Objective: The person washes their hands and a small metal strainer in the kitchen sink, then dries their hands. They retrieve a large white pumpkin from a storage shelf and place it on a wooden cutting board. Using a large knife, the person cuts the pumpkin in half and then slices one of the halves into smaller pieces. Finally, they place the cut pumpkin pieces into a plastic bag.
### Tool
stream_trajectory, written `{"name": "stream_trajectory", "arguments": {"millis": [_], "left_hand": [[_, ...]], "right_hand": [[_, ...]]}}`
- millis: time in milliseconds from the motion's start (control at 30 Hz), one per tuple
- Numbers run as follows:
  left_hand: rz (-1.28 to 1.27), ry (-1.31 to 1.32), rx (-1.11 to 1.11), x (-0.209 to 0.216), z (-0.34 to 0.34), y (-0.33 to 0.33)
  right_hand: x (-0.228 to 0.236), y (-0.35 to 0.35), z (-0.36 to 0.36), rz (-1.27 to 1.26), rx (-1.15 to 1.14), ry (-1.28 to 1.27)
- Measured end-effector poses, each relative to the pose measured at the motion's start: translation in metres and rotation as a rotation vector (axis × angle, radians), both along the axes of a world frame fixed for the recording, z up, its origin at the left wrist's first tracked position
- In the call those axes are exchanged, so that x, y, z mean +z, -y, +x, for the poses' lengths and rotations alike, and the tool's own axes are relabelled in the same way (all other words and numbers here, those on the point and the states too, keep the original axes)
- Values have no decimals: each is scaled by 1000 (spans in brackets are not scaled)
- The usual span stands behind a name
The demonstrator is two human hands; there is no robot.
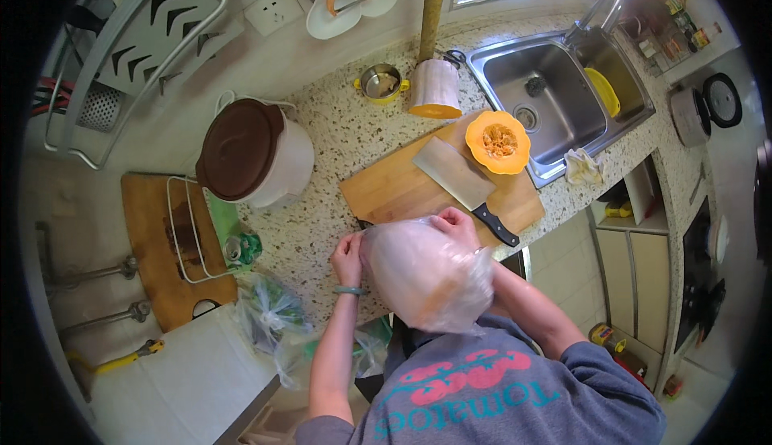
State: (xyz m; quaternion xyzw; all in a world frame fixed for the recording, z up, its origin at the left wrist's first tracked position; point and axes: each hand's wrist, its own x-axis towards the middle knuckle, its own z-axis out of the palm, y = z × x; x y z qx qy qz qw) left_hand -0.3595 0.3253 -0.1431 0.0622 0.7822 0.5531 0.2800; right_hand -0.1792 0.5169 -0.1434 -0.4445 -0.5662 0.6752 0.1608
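Observation:
My left hand [347, 260], with a band on its wrist, is closed on the left edge of a translucent plastic bag [410, 272]. Fingers of my right hand [457, 226] grip the bag's far right side. The bag bulges out in front of my shirt; an orange-tan patch shows through it, but I cannot make out its contents. Just beyond is a wooden cutting board [386, 184]. On it lies a cleaver [454, 173] with a black handle, beside a cut pumpkin piece [498, 141] showing orange flesh and seeds. A second pumpkin piece [436, 90] stands cut side down behind the board.
A double sink [547, 95] is at the far right, with a cloth [583, 166] on its near edge. A small metal bowl [381, 82] stands near the wall. To the left are a lidded pot [277, 164], a green can [244, 248] and bagged greens [273, 304].

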Motion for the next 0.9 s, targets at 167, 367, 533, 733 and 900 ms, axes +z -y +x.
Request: {"name": "stream_trajectory", "arguments": {"millis": [167,367,533,733,900], "left_hand": [[-100,-276,77,1,5,-14],[89,-1,118,7,22,24],[262,984,-50,67,48,49],[393,1056,-93,87,60,53],[399,995,-90,109,69,36]], "right_hand": [[11,11,-18,232,-15,79],[19,10,-37,56,-223,-26],[36,-4,-59,88,-29,68],[110,5,-17,482,316,344],[87,13,24,-354,548,344]]}}
